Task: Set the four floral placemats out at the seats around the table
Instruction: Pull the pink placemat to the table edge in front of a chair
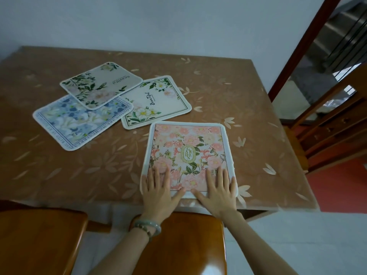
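Note:
A pink floral placemat [188, 147] with a gold "Garden" emblem lies flat at the near edge of the table [248, 108]. My left hand [158, 190] and my right hand [217, 190] both press flat on its near end, fingers straight and spread. Three other placemats lie in a loose overlapping group at the table's middle: a blue floral one [67, 124] at the left, a beige one with green leaves [99, 84] on top of it, and a white one [156, 102] lettered "Beautiful" to the right.
A brown leaf-patterned cover lies over the table. Two wooden chairs stand at the near side, one [178, 245] under my arms and another [39, 239] to the left. A third wooden chair [325, 133] stands at the right side. The far edge meets a wall.

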A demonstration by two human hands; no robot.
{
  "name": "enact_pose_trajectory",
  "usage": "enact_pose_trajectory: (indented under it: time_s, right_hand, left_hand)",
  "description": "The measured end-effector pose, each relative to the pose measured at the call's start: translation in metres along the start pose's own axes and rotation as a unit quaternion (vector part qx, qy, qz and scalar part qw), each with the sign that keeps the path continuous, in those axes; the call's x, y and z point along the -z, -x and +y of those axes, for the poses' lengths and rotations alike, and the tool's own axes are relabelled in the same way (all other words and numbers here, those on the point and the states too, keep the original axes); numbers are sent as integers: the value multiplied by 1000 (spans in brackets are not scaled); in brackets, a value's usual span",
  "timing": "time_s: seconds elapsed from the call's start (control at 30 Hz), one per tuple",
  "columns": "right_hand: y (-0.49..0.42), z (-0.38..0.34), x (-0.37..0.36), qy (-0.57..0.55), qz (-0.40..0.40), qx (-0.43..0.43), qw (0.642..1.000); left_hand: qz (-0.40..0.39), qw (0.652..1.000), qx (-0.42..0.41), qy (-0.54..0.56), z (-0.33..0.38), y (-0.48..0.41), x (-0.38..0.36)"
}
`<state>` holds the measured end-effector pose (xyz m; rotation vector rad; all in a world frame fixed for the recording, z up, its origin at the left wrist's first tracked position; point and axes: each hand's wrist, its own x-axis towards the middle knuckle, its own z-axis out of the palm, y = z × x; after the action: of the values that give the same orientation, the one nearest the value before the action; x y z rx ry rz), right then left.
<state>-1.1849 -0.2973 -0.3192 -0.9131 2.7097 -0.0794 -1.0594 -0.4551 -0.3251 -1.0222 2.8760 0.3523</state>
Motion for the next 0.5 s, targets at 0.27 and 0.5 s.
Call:
enact_pose_trajectory:
  time_s: [0.27,0.5]
  right_hand:
    - [-1,-1,10,-13,-45,-4,999]
    - [10,-27,113,-472,42,14,880]
  left_hand:
    - [-29,1000,3,1,4,1,9]
    - [5,930,0,367,-9,-4,88]
